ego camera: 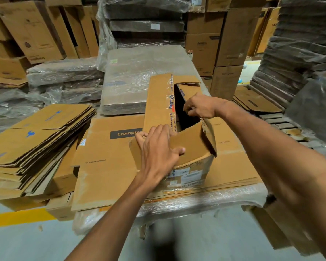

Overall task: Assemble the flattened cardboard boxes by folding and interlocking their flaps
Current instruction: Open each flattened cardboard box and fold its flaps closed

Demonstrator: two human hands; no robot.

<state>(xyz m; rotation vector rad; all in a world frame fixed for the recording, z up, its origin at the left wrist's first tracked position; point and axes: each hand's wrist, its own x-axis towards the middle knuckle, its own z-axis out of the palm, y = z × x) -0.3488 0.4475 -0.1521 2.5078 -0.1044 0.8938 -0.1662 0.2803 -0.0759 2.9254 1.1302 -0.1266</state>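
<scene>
Head view: one box (179,132) stands opened up on a flat sheet (109,162) marked "Crompton", which lies on top of a wrapped pallet stack serving as the surface (196,202). The box's top is half closed. The long taped flap (158,102) on the left side is folded over; the near flap (188,146) is bent down across the opening; a dark gap remains in the middle, so the interlock looks not yet made, though the far flap's state is hard to read. To the left, a stack (36,140) of flattened boxes waits, so by my reading most of the job is ahead. Left hand (158,149): grip spread flat, palm and fingers pressing on the near flap where it meets the taped flap, thumb hooked over the flap's edge; pressing more than clasping. Right hand (199,107): fingers curled at the gap's right edge, seemingly pinching the right flap's (209,132) rim to tuck it; exact hold partly hidden. Likely the tuck is the step in hand.
</scene>
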